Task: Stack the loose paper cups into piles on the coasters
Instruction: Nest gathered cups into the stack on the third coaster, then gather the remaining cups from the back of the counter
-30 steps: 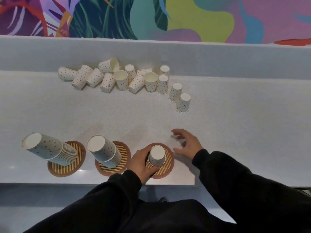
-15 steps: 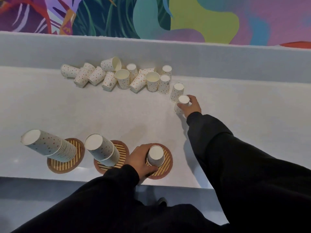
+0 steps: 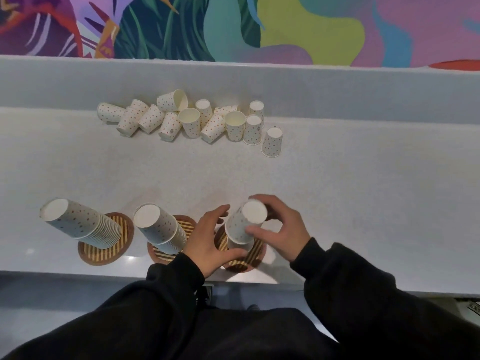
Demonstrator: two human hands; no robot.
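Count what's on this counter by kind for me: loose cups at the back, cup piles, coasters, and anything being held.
loose cups at the back: 14
held cup in the right hand: 1
cup piles, the right one a single cup: 3
coasters: 3
Total: 21

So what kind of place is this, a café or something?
Possibly a café or party venue, though I can't be sure: a pale speckled counter, a bright leafy mural behind it, and dotted paper cups stacked on striped coasters.

Café-like counter point(image 3: 337, 190); bright tropical mural point(image 3: 233, 24), paper cups point(image 3: 187, 120)
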